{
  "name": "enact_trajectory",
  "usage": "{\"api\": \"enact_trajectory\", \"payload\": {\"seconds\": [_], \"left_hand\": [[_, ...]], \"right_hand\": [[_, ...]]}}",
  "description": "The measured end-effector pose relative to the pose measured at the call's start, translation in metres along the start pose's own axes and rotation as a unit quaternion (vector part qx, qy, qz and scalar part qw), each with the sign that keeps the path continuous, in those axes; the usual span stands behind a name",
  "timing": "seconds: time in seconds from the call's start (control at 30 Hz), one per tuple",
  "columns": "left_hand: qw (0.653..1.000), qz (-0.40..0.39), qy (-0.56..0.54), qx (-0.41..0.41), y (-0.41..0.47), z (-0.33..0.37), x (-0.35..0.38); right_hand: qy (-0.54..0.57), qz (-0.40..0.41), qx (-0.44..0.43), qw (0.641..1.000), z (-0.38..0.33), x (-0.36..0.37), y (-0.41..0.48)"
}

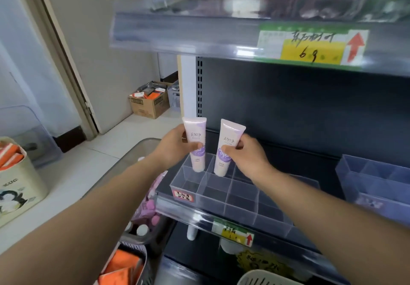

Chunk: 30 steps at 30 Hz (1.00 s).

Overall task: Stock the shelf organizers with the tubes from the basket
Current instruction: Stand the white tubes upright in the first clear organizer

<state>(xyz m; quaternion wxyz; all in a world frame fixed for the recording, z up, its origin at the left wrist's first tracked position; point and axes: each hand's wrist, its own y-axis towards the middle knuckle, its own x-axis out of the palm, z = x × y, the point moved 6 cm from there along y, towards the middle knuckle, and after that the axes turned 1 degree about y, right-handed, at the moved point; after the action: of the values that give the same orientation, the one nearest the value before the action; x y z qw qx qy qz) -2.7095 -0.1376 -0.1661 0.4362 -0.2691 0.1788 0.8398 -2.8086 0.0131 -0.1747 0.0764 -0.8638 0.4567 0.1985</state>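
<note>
My left hand [175, 148] grips a pink-and-purple tube [196, 139] upright, its lower end down in a back compartment of the clear shelf organizer [230, 198]. My right hand [245, 158] holds a second matching tube [228, 145], tilted slightly right, its lower end in the neighbouring back compartment. The organizer's other compartments hold nothing. Below my left forearm the grey basket [142, 151] holds several more pink tubes [148, 204], partly hidden by the arm.
A second clear organizer [375, 180] stands on the same dark shelf at the right. An upper shelf edge with a price label [310, 45] hangs overhead. A cardboard box [149, 101] sits on the floor, a printed bag [15, 180] at left, orange packs [122, 267] below.
</note>
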Motion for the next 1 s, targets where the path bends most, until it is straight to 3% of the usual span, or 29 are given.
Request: {"api": "enact_trajectory", "payload": {"seconds": [0.23,1.0], "left_hand": [[0.999,-0.026,0.017,-0.024,0.008,-0.019,0.007],[0.998,-0.008,0.029,-0.055,-0.001,-0.026,0.011]], "right_hand": [[-0.06,-0.018,0.006,0.998,0.014,0.014,0.005],[-0.084,-0.008,0.008,0.996,0.018,0.018,0.003]]}}
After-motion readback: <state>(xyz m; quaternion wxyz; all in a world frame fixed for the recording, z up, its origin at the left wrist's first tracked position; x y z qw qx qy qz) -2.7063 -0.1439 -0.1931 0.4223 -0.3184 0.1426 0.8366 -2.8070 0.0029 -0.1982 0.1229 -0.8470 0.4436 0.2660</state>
